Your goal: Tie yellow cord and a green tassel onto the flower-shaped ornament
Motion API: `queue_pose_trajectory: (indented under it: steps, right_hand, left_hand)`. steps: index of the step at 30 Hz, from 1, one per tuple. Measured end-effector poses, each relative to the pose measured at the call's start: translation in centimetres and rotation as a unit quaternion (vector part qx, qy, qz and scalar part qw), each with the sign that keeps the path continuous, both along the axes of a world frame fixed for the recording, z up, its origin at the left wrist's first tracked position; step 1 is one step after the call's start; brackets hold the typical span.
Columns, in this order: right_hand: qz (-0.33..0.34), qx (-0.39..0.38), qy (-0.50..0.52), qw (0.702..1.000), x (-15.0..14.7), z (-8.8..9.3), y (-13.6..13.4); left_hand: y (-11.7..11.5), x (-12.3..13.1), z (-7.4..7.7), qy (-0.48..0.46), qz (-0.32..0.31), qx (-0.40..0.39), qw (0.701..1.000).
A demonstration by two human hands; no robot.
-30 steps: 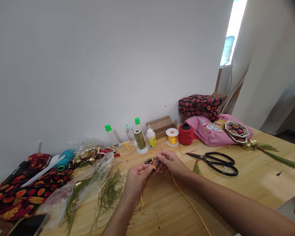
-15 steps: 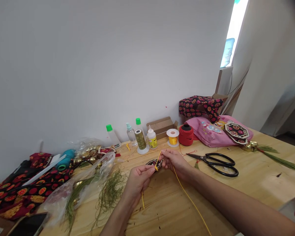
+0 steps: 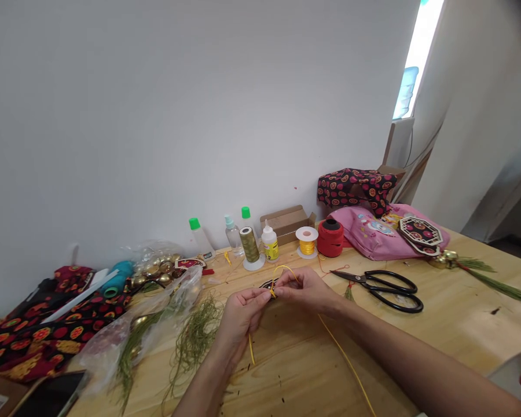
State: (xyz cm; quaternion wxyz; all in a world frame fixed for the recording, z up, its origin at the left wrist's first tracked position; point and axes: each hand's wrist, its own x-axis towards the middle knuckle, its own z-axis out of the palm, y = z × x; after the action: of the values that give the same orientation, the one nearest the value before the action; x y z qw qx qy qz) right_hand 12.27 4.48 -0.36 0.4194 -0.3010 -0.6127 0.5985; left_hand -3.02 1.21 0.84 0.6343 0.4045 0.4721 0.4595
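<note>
My left hand pinches a small knot of yellow cord between thumb and fingertips. Close against it, my right hand is closed on the same cord, its thumb and fingertips at the knot. A loop of the cord arches above the fingers, and a long tail runs from under my right hand toward the front edge. Another short end hangs below my left hand. Partly hidden behind the fingertips is a dark patterned ornament with a pale edge.
Black-handled scissors lie right of my hands. Behind stand a green thread cone, a glue bottle, a yellow cord spool and a red thread cone. Green tassels and a plastic bag lie left.
My right hand has come in toward my left, its fingertips now at the knot. The cord that was stretched upward between the hands now bends in a loose loop above them.
</note>
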Motion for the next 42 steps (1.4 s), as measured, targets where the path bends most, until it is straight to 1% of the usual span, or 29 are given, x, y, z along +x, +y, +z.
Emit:
queue_pose_trajectory:
  steps: [5,8,12,16,20,25,28,33,37,40,42]
  right_hand:
    - [0.003,0.025,-0.02,0.999,-0.2,-0.7,0.2]
    - [0.001,0.043,-0.058,0.997,-0.2,-0.5,0.1]
    - [0.008,0.054,-0.097,0.994,-0.2,-0.1,-0.1]
    - [0.013,0.037,-0.087,0.995,-0.2,-0.3,-0.1]
    - [0.014,0.046,-0.084,0.995,-0.2,-0.3,0.0]
    - [0.065,0.034,-0.076,0.994,0.1,-0.4,0.0]
    - [0.078,0.049,-0.071,0.993,0.2,-0.5,0.1]
    - [0.07,0.076,-0.088,0.991,0.3,-0.2,0.0]
    - [0.062,0.081,-0.096,0.99,0.1,-0.4,-0.1]
    - [0.053,0.073,-0.099,0.991,-0.2,-0.5,-0.2]
    - [0.038,0.058,-0.093,0.993,0.0,-0.1,-0.2]
  left_hand:
    - [0.1,-0.2,-0.5,0.008,-0.01,0.011,1.0]
    - [0.2,-0.5,-1.1,0.022,-0.016,0.032,0.999]
    - [0.2,-0.7,-1.6,0.041,-0.018,0.036,0.998]
    - [0.2,-0.6,-1.5,0.043,-0.017,0.033,0.998]
    - [0.1,-0.5,-1.2,0.049,-0.025,0.021,0.998]
    - [0.1,-0.9,-1.2,0.062,-0.042,0.052,0.996]
    - [0.2,-1.1,-1.3,0.053,-0.05,0.058,0.996]
    - [0.1,-1.1,-1.1,0.045,-0.056,0.044,0.996]
    - [0.1,-0.9,-0.9,0.024,-0.04,0.035,0.998]
    - [0.2,-0.8,-1.0,0.044,-0.014,0.026,0.999]
    - [0.3,-0.8,-1.1,0.052,-0.002,0.018,0.999]
